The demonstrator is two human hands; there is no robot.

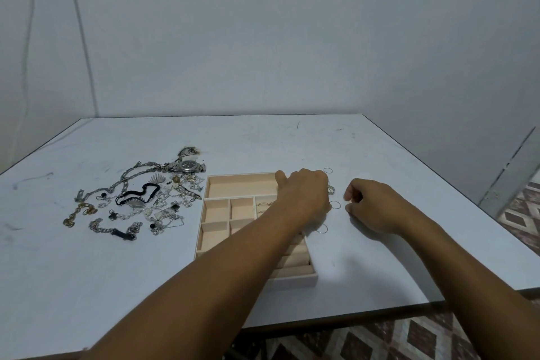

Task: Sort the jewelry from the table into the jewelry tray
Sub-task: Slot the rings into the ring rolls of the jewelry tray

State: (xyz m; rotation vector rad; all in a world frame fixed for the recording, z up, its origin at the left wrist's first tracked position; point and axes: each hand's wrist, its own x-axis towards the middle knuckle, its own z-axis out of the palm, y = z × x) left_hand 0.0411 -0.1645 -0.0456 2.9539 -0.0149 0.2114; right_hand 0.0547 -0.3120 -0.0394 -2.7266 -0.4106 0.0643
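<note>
The left arm extends diagonally across the tray (204, 232), with the left hand (305, 194) palm-down over the tray's far right corner. Its fingers are curled under and hidden by the back of the hand; whether they grip anything cannot be determined. The thumb (281, 180) points toward the tray's long far compartment. The right hand (377, 207) rests on the surface (380, 266), just beside the left hand and clear of the tray. Its fingers (352, 194) are curled loosely inward, the tips at or near the surface; no held item is visible, and a grip cannot be confirmed. Several thin rings lie on the surface around both sets of fingers: one ring (328, 170) beyond the left hand, one (336, 205) between the hands, one (322, 228) nearer the person. Thin rings also lie in the tray compartment just left of the left fingers. The remaining jewelry pile (140, 199), chains and a watch (188, 166), lies well to the left of the tray.
</note>
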